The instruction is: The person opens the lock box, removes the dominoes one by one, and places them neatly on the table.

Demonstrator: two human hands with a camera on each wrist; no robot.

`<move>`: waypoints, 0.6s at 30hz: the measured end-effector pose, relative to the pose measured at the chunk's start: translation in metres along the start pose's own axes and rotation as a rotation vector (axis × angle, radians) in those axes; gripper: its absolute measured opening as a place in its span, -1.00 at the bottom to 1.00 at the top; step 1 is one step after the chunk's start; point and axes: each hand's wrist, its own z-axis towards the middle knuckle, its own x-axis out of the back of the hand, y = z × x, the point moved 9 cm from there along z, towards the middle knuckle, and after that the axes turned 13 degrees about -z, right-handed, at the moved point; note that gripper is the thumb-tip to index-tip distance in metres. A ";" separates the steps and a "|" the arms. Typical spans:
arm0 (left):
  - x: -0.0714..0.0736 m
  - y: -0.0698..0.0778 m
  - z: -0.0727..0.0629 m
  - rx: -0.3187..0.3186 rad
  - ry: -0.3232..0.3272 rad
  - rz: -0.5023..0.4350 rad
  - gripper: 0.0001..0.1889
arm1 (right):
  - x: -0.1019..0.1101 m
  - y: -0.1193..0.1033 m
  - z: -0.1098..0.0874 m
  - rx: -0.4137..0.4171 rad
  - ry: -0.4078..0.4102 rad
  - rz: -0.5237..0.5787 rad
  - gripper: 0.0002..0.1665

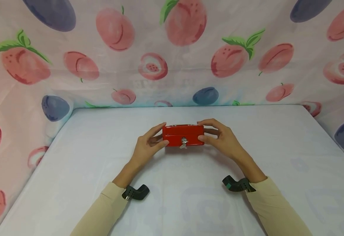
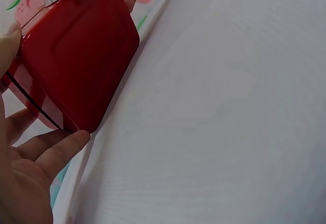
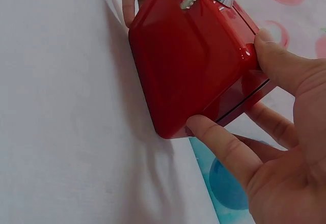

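Between my two hands is a small red cash box (image 1: 173,139), with a silver lock and hanging keys (image 1: 184,143) on the side facing me. My left hand (image 1: 148,144) grips its left end, thumb at the front and fingers spread along the side. At the right end my right hand (image 1: 223,139) holds it the same way. The wrist views look up at the flat underside of the box (image 3: 173,56), raised over the table. Its lid is closed, with a dark seam line along the side (image 2: 38,104). A metal handle lies on top.
A white-covered table (image 1: 172,196) spreads under the box and arms. Behind and at both sides hangs a pale pink curtain (image 1: 186,65) printed with fruit. Black wrist devices (image 1: 136,192) sit at both sleeve cuffs.
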 end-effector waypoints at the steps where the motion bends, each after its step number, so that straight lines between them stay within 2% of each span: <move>1: 0.000 0.000 0.000 0.000 0.001 -0.004 -0.39 | -0.001 0.004 0.001 0.004 0.006 0.005 -0.50; 9: 0.001 0.000 0.000 -0.043 -0.003 -0.050 -0.37 | -0.003 0.006 0.004 0.123 0.066 0.031 -0.52; 14: 0.001 0.000 0.000 -0.063 -0.011 -0.111 -0.39 | -0.006 0.009 0.002 0.149 0.072 0.092 -0.55; 18: 0.002 -0.003 -0.001 -0.052 0.000 -0.125 -0.41 | -0.010 0.015 0.003 0.136 0.063 0.148 -0.53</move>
